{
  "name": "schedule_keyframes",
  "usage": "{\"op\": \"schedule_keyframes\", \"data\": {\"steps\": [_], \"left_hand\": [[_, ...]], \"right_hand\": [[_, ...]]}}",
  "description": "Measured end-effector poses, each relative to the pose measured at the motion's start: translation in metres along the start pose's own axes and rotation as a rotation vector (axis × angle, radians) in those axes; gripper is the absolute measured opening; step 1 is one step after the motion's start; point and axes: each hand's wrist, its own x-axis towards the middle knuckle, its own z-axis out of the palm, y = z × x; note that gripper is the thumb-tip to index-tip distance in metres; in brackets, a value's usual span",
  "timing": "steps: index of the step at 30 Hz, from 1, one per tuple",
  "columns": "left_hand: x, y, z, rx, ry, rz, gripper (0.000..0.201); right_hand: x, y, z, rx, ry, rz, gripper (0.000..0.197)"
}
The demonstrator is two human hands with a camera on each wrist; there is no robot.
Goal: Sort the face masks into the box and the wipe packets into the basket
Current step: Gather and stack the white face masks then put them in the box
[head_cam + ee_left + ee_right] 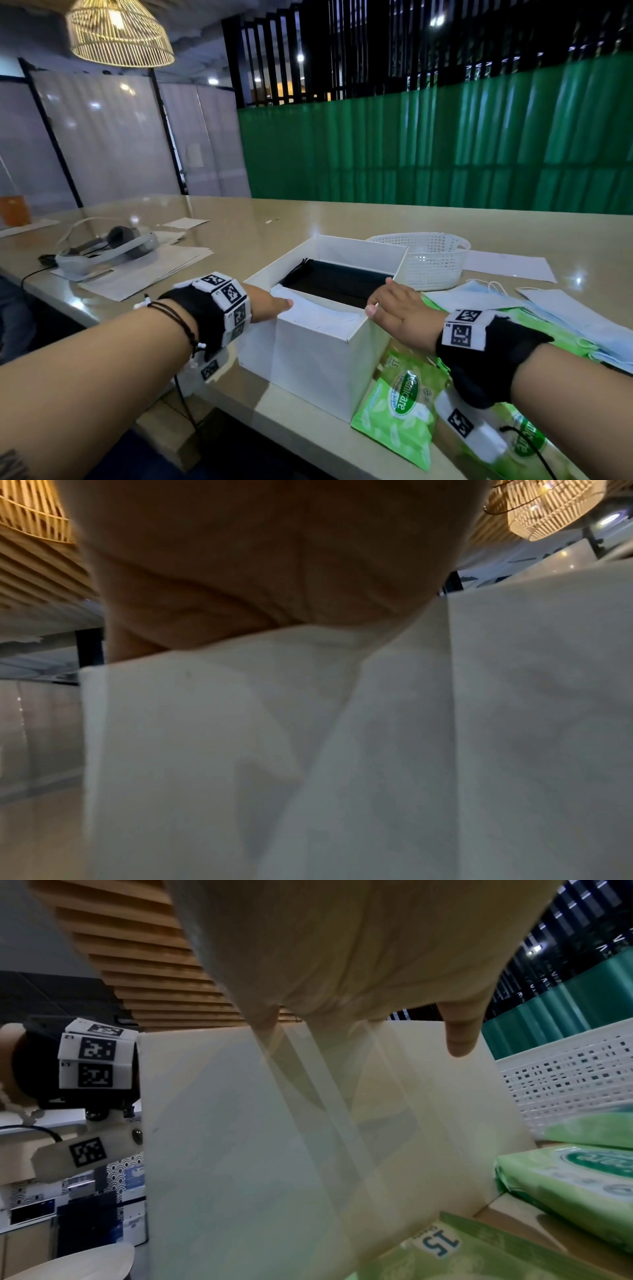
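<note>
At the near end of the white box [315,359], a pale face mask [325,315] lies under both hands: left hand [267,303] flat on it, right hand [397,305] with its grip hidden. Wipe packets [400,407] crowd the beige table [274,222].

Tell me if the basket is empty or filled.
Apparently empty: only white mesh shows inside the basket, though its floor is hidden. Wipe packets lie on the table.

Beige table [342,219], green curtain [445,144], woven pendant lamp [118,32], white partition panels [113,137]
</note>
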Motion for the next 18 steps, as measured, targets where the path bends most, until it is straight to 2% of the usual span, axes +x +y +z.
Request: {"op": "schedule_keyframes", "data": {"steps": [5,8,12,14,16,18], "left_hand": [[-0.017,0.020,-0.011,-0.173,0.004,0.040,0.057],[-0.029,0.039,-0.022,-0.158,0.001,0.097,0.050],[-0.063,0.068,-0.041,-0.035,0.046,0.297,0.042],[-0.083,0.086,-0.051,-0.057,0.054,0.432,0.040],[-0.101,0.105,-0.056,-0.150,0.029,0.569,0.036],[-0.115,0.125,-0.058,-0.224,0.015,0.686,0.033]], "right_hand": [[-0.004,-0.004,-0.005,-0.006,-0.033,-0.004,0.016],[-0.007,-0.007,-0.010,-0.019,-0.030,-0.017,0.030],[-0.024,-0.002,-0.020,-0.029,0.015,-0.047,0.052],[-0.043,0.011,-0.027,0.028,0.062,-0.009,0.058],[-0.067,0.032,-0.038,0.070,0.077,0.101,0.054],[-0.094,0.057,-0.055,0.071,0.058,0.244,0.041]]}}
